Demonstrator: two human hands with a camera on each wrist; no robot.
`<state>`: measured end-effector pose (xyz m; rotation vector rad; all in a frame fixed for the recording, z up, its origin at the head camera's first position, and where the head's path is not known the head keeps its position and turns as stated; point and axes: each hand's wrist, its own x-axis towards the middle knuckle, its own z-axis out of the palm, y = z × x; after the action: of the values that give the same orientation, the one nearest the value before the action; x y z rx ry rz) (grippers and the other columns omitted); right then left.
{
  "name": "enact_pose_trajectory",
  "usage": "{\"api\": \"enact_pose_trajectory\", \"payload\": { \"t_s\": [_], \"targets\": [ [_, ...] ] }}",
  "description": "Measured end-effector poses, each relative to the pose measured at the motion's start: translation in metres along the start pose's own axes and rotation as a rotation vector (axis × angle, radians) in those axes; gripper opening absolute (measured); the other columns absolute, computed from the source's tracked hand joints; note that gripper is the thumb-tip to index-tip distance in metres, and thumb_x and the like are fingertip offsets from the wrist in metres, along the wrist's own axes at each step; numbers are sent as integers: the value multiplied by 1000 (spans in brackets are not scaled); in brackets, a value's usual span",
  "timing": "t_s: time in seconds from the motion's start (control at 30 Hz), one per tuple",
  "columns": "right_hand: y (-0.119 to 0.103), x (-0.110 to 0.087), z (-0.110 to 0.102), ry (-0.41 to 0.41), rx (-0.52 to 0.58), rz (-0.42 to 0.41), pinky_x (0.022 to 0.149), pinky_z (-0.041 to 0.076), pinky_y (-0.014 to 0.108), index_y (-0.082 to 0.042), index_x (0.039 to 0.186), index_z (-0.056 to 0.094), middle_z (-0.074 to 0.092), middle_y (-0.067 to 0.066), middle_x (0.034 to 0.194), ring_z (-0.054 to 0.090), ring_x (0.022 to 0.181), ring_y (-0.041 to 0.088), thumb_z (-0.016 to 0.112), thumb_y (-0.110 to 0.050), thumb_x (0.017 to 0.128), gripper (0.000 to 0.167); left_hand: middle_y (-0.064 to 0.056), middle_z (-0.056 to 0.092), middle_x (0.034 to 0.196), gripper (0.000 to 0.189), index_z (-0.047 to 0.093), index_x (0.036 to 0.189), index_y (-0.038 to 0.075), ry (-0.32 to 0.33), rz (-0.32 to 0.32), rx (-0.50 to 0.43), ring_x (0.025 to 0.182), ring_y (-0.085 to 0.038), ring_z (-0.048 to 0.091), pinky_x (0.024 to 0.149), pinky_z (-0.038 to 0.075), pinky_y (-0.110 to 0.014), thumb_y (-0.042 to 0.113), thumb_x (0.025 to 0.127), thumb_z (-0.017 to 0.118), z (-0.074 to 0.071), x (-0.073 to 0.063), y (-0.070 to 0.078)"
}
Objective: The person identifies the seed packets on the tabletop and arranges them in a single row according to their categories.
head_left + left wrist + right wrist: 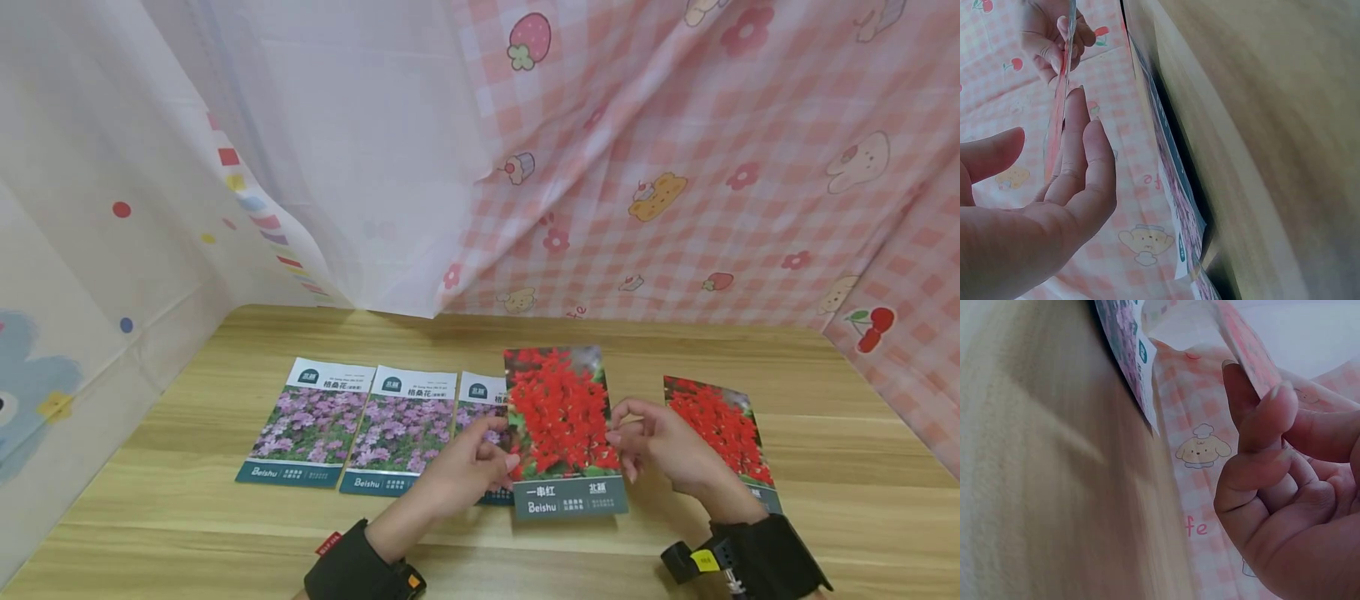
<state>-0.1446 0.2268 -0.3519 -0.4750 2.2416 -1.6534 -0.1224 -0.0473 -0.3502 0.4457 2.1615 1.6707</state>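
Note:
A seed packet with red flowers is held up off the wooden table, its picture side facing me. My right hand pinches its right edge between thumb and fingers; the right wrist view shows this packet in that grip. At its left edge is my left hand. In the left wrist view the fingers lie extended against the packet's back, while the thumb stands apart from it. Another red-flower packet lies on the table, partly hidden behind the right hand and wrist.
Three purple-flower seed packets lie in a row on the left: one far left, one beside it, and a third partly covered by the left hand and raised packet. Patterned cloth hangs behind the wooden table.

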Motion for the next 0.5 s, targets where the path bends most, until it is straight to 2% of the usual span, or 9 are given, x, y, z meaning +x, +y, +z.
{"api": "enact_pose_trajectory", "payload": {
  "t_s": [0.17, 0.5],
  "targets": [
    [0, -2, -6, 10, -17, -16, 46, 42, 34, 2, 94, 46, 53, 11, 54, 53, 48, 22, 50, -1, 92, 6, -8, 63, 87, 48, 34, 134, -2, -14, -2, -22, 77, -21, 64, 73, 51, -36, 12, 92, 54, -1, 1, 0],
    [3, -6, -20, 63, 3, 57, 48, 44, 30, 6, 97, 45, 53, 6, 57, 54, 50, 19, 54, -8, 91, 18, -11, 64, 89, 48, 36, 133, -1, -12, 5, 6, 78, -20, 63, 74, 50, -37, 10, 91, 55, 0, -1, 1]
  ]
}}
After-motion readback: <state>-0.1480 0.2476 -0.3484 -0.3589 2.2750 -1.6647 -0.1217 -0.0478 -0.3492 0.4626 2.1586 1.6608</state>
